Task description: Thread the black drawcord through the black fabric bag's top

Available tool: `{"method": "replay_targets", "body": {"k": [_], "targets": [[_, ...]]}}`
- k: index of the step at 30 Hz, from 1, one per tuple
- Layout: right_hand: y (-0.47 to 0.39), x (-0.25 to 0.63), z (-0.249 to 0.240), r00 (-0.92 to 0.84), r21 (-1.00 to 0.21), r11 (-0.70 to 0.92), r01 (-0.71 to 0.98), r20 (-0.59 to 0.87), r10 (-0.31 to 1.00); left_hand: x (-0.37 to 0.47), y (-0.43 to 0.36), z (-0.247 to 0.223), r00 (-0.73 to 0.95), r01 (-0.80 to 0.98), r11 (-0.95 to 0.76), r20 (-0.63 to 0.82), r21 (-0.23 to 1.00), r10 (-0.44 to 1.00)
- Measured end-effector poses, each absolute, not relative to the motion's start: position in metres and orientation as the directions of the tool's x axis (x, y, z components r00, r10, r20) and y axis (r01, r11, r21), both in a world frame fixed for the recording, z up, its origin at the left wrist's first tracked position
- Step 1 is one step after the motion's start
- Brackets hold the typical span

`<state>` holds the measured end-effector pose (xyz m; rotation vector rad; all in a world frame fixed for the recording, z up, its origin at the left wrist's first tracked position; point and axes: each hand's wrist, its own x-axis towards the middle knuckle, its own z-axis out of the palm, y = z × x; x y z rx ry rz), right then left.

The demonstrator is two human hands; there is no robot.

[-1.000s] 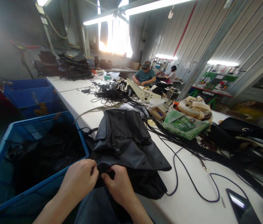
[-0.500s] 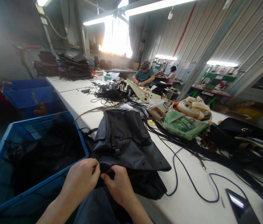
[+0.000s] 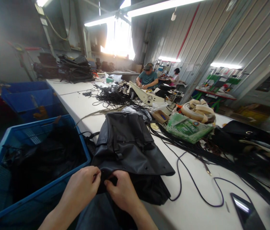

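Observation:
A black leather-like backpack (image 3: 130, 137) lies on the white table with its open edge toward me. My left hand (image 3: 87, 182) pinches the near left corner of that edge, fingertips partly hidden. Close beside it, my right hand (image 3: 120, 187) is closed on the same edge, thumb below and fingers tucked under the flap. Small dark holes or eyelets run along the flap. Darker cloth hangs beneath it, over the table's front edge.
On the left stands a blue crate (image 3: 84, 150) holding black material. A black cord (image 3: 197, 195) and a phone (image 3: 247, 210) lie at right. Farther back are a green bag (image 3: 190, 127), tape rolls (image 3: 194, 110) and black straps. A person (image 3: 148, 78) sits at the far end.
My left hand has shifted slightly down and left along the bag's edge. My right hand keeps its hold, and the bag has barely moved.

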<state>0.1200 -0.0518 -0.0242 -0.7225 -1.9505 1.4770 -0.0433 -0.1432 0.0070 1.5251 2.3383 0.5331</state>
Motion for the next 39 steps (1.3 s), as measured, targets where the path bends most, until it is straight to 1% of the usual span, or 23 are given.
{"method": "replay_targets", "body": {"k": [3, 6, 10, 14, 20, 25, 31, 36, 39], "targets": [[-0.051, 0.120, -0.028, -0.698, -0.960, 0.273, 0.062, 0.154, 0.700, -0.042, -0.144, 0.006, -0.357, 0.829, 0.331, -0.028, 0.452, 0.934], [-0.051, 0.118, -0.029, -0.686, -0.968, 0.243, 0.059, 0.138, 0.715, -0.041, -0.145, 0.006, -0.355, 0.844, 0.307, 0.029, 0.439, 0.934], [-0.052, 0.117, -0.026, -0.692, -0.975, 0.219, 0.043, 0.129, 0.710, -0.043, -0.146, 0.007, -0.363, 0.847, 0.272, 0.124, 0.457, 0.923], [-0.053, 0.119, -0.025, -0.680, -0.973, 0.223, 0.057, 0.126, 0.722, -0.047, -0.147, 0.005, -0.345, 0.856, 0.239, 0.162, 0.458, 0.925], [-0.053, 0.119, -0.023, -0.683, -0.977, 0.212, 0.033, 0.133, 0.718, -0.052, -0.153, -0.003, -0.368, 0.834, 0.202, 0.245, 0.513, 0.897], [-0.053, 0.118, -0.019, -0.682, -0.979, 0.203, 0.029, 0.130, 0.720, -0.055, -0.159, -0.010, -0.390, 0.804, 0.184, 0.268, 0.566, 0.881], [-0.053, 0.118, -0.020, -0.691, -0.980, 0.197, 0.024, 0.126, 0.712, -0.055, -0.162, -0.016, -0.372, 0.823, 0.137, 0.341, 0.552, 0.863], [-0.054, 0.118, -0.021, -0.679, -0.979, 0.201, 0.037, 0.122, 0.724, -0.055, -0.160, -0.020, -0.345, 0.830, 0.115, 0.340, 0.546, 0.875], [-0.054, 0.118, -0.022, -0.680, -0.978, 0.206, 0.029, 0.132, 0.721, -0.055, -0.158, -0.021, -0.314, 0.821, 0.105, 0.290, 0.561, 0.904]]}}
